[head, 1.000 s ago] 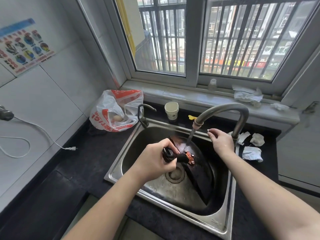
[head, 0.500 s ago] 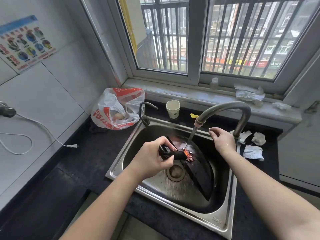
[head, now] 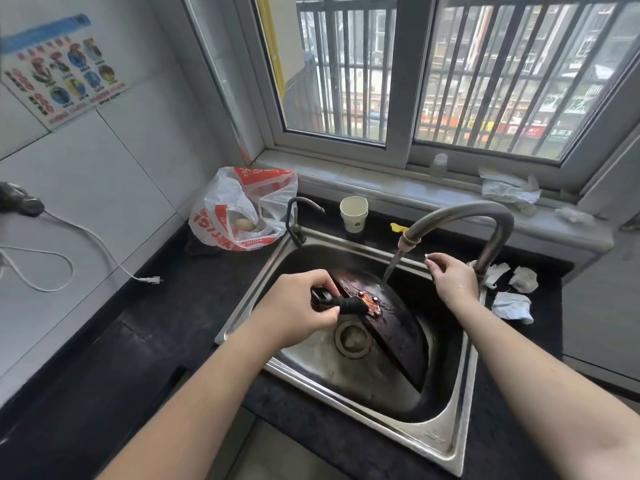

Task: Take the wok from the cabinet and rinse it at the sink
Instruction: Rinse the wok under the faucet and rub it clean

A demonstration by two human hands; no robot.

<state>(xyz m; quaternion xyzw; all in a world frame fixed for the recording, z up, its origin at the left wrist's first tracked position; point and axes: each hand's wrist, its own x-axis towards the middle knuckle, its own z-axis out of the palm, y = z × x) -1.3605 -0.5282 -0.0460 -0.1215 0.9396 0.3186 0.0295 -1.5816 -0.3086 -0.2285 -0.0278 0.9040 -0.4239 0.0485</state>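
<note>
Two hands worked over the sink (head: 446, 441). The left hand (head: 298, 306) had its fingers curled tight round the black handle (head: 341, 304) of the wok (head: 398, 327), which stood tilted on its edge inside the sink basin, its dark rounded underside turned up and its rim running down toward the near side of the sink beside the drain (head: 353, 338). The right hand (head: 452, 280) hung above the far right part of the sink, just beside the base of the faucet (head: 485, 216), its fingers loosely bent and holding nothing; whether it touched the wok's far edge could not be told. A thin stream of water (head: 390, 268) ran slantwise from the faucet's spout onto the wok close to the orange, rusty rivet plate (head: 372, 304) where the handle joined. At the sink's far left corner stood a small dark tap (head: 298, 220). Behind the sink, on the dark desk (head: 180, 299), stood a white paper cup (head: 354, 213), and left of the sink lay a red-and-white plastic bag (head: 242, 209) with an egg-like thing inside. Right of the sink lay crumpled tissues (head: 512, 296). Farther left of the sink a white cord with a plug (head: 152, 279) trailed across the desk, and above it a poster (head: 62, 69) hung on the tiled wall.
</note>
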